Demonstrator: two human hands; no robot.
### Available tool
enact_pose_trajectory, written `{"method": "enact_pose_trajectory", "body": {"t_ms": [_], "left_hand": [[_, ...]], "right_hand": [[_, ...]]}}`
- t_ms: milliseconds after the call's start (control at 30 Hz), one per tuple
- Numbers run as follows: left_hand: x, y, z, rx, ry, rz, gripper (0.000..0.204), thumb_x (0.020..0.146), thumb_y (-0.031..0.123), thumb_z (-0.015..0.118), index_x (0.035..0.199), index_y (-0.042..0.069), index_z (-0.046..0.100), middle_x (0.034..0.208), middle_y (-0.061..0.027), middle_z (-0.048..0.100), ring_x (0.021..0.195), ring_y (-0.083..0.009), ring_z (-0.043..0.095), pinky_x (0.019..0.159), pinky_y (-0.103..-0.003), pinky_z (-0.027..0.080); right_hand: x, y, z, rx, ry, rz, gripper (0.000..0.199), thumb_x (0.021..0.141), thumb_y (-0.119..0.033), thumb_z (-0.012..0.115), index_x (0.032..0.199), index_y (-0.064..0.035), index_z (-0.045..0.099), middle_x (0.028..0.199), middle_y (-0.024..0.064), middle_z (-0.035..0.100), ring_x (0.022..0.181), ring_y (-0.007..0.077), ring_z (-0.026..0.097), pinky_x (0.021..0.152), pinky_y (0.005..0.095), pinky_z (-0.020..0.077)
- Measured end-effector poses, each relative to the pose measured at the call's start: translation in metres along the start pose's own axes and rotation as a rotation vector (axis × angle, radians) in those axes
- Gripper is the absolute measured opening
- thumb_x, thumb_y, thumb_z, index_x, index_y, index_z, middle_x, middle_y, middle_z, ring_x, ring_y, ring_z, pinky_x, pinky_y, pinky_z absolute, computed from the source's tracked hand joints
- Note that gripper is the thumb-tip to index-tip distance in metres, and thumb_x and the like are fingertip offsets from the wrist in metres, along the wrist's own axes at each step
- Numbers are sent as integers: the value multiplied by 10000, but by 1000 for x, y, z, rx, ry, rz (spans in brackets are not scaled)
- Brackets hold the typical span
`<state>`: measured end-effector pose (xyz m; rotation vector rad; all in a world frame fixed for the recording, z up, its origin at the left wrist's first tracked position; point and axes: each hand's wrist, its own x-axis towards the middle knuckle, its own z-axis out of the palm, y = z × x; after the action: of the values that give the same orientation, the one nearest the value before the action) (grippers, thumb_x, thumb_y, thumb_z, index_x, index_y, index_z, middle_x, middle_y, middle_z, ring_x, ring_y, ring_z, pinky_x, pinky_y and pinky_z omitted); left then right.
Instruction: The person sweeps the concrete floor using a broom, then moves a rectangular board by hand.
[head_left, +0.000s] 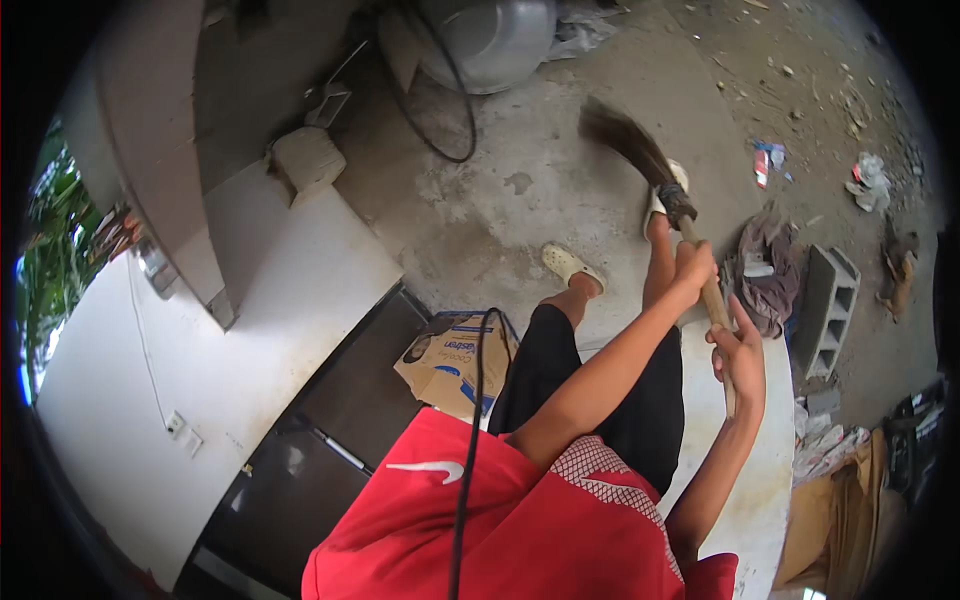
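Observation:
I hold a broom point(712, 290) with a wooden handle and a dark brush head, slanting from my right side up toward the middle of the floor. My left hand point(695, 272) is wrapped round the upper handle, just below the dark binding. Lower down, near the handle's end, my right hand point(738, 358) closes on it with one finger stretched along the shaft. The bristles point(625, 140) are slightly blurred and fan out over the concrete floor point(500, 190), near my feet in pale clogs point(572, 268). Whether the bristle tips touch the floor, I cannot tell.
Left of my legs stands an open cardboard box point(445, 365). A large metal basin point(490, 45) and a black cable point(470, 120) are ahead. Rightward lie a crumpled cloth point(765, 265), a hollow concrete block point(828, 310) and litter point(870, 182) on dirt ground.

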<state>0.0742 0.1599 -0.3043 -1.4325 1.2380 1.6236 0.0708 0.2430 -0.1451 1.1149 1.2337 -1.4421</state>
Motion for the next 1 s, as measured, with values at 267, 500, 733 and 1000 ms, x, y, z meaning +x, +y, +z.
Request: {"method": "enact_pose_trajectory", "body": {"t_ms": [267, 500, 733, 1000], "left_hand": [[-55, -8, 97, 204, -876, -254, 135, 776, 99, 497, 670, 53, 428, 569, -26, 474, 468, -117, 461, 424, -285, 409], [-124, -25, 1, -77, -640, -135, 140, 806, 151, 537, 784, 73, 423, 626, 1, 440, 457, -82, 425, 410, -233, 370], [-36, -8, -61, -338, -78, -154, 156, 796, 149, 515, 691, 94, 414, 592, 2, 418, 470, -94, 414, 421, -268, 389], [5, -49, 89, 77, -429, -128, 170, 801, 143, 494, 706, 2, 477, 604, -67, 497, 456, -156, 484, 424, -308, 437]], "right_hand": [[-52, 29, 1, 245, 435, -271, 378, 860, -179, 543, 1176, -35, 395, 631, -11, 414, 396, 50, 417, 319, 190, 322], [-78, 57, 19, 565, 124, -22, 418, 841, -134, 534, 1180, -67, 299, 651, 60, 467, 470, 149, 522, 384, 263, 449], [37, 36, 5, 162, -430, 158, 304, 817, -100, 536, 1090, -13, 436, 689, 6, 468, 472, 60, 414, 380, 209, 357], [19, 10, -74, 168, 41, -56, 252, 813, -98, 519, 1053, -38, 472, 667, -39, 418, 474, 21, 388, 372, 180, 338]]}}
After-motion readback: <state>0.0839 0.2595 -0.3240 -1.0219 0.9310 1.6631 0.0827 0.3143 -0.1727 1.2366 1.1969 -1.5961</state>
